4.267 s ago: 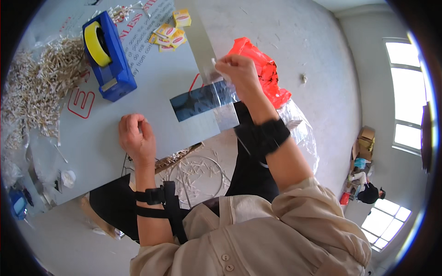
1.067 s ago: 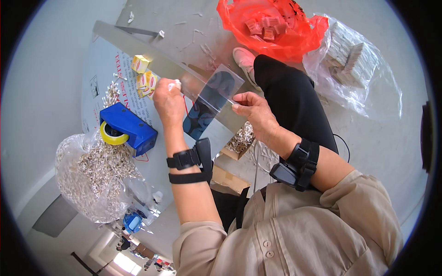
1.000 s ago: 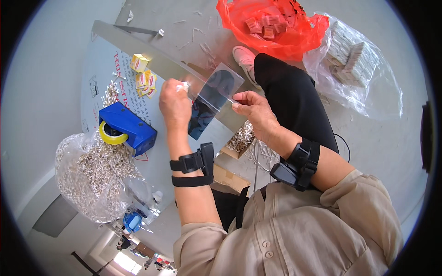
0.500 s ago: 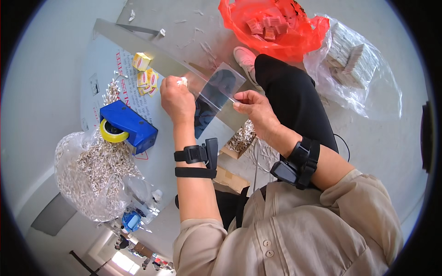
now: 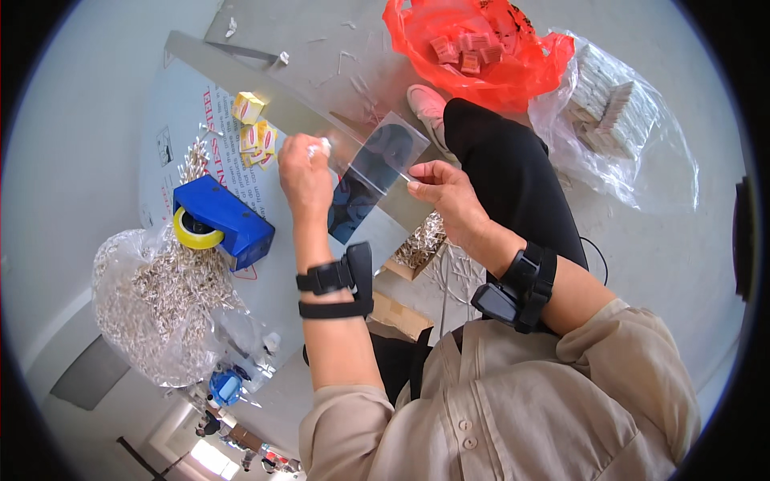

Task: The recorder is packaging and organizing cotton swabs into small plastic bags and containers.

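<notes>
My left hand (image 5: pixel 305 178) is closed, with a small white crumpled wad (image 5: pixel 322 147) showing at its fingers; whether it is tissue or cotton I cannot tell. Between the thumb and fingers of my right hand (image 5: pixel 449 196) is the near right corner of a clear plastic piece (image 5: pixel 399 143), flat-sided and see-through. It lies over the metal table's edge, and dark reflections show through it. Left of my left hand are several small yellow-and-white packets (image 5: pixel 258 141), with a yellow-and-white box (image 5: pixel 247 107) beyond them.
A blue tape dispenser (image 5: pixel 228 218) and a clear bag of cotton swabs (image 5: pixel 172 297) occupy the table's left. Below my right hand stands a cardboard box of swabs (image 5: pixel 419 247). On the floor are a red bag (image 5: pixel 513 76) of pink packs and a clear bag (image 5: pixel 622 120) of white packs.
My left hand and forearm have shifted slightly left, and the white wad shows a little more. My right hand and the clear plastic piece stay nearly in place.
</notes>
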A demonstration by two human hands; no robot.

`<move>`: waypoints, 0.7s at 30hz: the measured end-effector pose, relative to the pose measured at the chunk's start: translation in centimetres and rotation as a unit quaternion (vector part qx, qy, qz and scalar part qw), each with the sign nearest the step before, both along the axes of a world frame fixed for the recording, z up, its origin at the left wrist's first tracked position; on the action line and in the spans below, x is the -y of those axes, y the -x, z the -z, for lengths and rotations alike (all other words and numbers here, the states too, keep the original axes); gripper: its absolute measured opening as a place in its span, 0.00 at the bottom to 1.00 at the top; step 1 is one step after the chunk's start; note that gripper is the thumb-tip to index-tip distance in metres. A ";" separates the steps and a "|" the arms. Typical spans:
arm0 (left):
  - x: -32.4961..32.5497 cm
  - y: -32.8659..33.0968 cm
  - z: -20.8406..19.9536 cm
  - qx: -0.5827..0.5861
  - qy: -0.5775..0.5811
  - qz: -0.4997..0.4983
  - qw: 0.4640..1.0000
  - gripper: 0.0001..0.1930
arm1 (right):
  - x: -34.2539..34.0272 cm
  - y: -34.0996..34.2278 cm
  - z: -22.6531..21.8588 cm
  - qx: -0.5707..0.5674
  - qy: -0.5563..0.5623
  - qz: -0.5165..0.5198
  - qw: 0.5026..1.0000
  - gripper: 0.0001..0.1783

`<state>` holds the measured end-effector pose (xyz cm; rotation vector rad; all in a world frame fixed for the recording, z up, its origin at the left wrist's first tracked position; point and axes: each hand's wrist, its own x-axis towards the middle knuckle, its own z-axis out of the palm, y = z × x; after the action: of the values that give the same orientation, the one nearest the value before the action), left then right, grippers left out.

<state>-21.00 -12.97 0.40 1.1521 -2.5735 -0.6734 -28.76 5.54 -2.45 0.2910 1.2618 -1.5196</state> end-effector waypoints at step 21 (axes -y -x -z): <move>0.3 -0.7 1.1 -0.029 0.108 -0.016 0.994 0.04 | 0.1 -0.1 0.0 0.005 0.020 -0.004 1.000 0.10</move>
<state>-20.26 -13.26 -0.69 1.0856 -2.5006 -0.4031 -28.62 5.42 -2.50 0.2664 1.2217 -1.5336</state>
